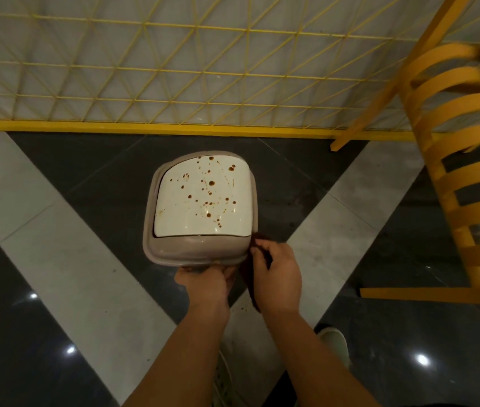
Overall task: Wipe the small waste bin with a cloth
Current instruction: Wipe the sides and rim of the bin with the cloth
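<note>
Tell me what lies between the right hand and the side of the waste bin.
In the head view, a dark brown cloth lies there: the right hand grips it at the bin corner.

The small waste bin (pixel 200 242) is seen from straight above, held up over a dark and pale tiled floor. Its body is a greyish-beige plastic with rounded corners and a raised rim running round the top. Set into that rim is a white swing lid (pixel 203 198) — glossy, gently domed, lying closed and level. Brown spots and thin streaks are scattered over the lid, thickest across its middle and toward the far right corner; the near left part is mostly clean. The cloth (pixel 252 277) is dark brown and bunched, hanging just beside the bin's near right corner — it touches the rim there.
</note>
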Motion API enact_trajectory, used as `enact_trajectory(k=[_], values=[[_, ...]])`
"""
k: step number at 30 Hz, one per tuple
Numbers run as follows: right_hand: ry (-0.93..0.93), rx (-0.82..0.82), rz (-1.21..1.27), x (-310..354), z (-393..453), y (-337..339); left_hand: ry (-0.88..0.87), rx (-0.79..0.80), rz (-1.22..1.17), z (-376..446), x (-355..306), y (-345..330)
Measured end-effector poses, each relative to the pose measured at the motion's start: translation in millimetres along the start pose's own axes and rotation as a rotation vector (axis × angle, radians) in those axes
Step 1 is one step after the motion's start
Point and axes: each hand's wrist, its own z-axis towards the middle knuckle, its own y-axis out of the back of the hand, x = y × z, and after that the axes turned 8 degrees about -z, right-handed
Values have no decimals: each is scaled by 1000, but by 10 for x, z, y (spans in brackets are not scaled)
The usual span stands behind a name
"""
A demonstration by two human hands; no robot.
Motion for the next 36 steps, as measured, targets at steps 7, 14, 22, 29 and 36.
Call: enact_trajectory(k=[7, 14, 22, 29, 36], values=[[-84, 106, 19, -133, -150, 19, -26, -35, 107, 173, -147, 137], [-163, 94, 276, 95, -229, 24, -54, -125, 119, 129, -175, 238], [-132, 132, 303, 175, -232, -170, -34, -36, 250, 68, -40, 181], [-232, 113, 276, 177, -167, -7, 84, 28, 360, 21, -150, 266], [-214, 168, 341, 162, -536, -55, 2, 54, 379, -5, -245, 402]])
